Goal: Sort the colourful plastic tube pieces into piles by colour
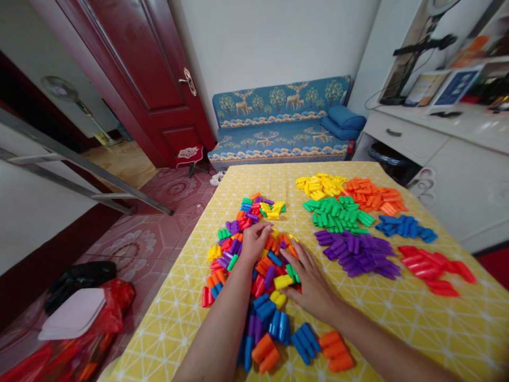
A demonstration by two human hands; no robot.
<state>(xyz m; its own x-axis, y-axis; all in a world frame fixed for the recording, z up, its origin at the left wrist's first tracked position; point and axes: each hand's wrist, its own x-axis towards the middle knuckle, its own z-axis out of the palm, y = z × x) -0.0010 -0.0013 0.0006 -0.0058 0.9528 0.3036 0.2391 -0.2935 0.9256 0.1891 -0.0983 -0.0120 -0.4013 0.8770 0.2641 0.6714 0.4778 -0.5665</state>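
A mixed pile of short plastic tube pieces [260,284] in red, orange, yellow, green, blue and purple covers the middle of the table, many lying side by side in small groups. My left hand [255,243] reaches into the pile's upper part, its fingers drawn together; what they hold, if anything, is hidden. Over the pile's right side my right hand [312,278] is open, with fingers apart and thumb close to a yellow piece [283,281]. Nearer to me lie blue pieces [305,343] and orange pieces [336,350].
Single-colour heaps stand on the right: yellow [321,185], orange [374,195], green [338,213], blue [405,227], purple [356,252] and red [433,268]. A yellow patterned cloth [178,318] covers the table. Beyond are a blue sofa [274,140] and a white cabinet [469,170].
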